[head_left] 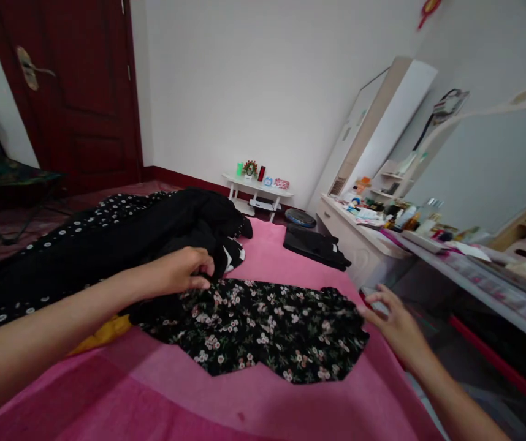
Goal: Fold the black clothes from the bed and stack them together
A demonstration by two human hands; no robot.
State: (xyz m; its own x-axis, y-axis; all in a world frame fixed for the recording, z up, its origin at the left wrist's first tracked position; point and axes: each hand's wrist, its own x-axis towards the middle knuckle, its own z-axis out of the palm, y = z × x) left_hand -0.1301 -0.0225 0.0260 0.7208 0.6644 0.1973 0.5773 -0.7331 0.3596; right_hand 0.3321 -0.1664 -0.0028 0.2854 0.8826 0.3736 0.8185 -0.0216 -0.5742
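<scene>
A black garment with a small floral print (263, 324) lies spread on the pink bed cover (162, 392), its lower edge zigzagging. My left hand (184, 269) is closed at the garment's upper left part, thumb and curled fingers on the cloth. At the right end, my right hand (392, 315) has its fingers apart, with the thumb against the garment's edge. Beside my left hand is a heap of black clothing (166, 223), partly dotted with white. A yellow cloth (106, 334) shows from under my left forearm.
Folded dark clothes (316, 245) lie at the bed's far right corner. A dressing table (368, 229) crowded with bottles runs along the right. Against the far wall stands a low white shelf (258, 187). A camouflage chair (5, 171) and a dark red door (74, 92) are at left.
</scene>
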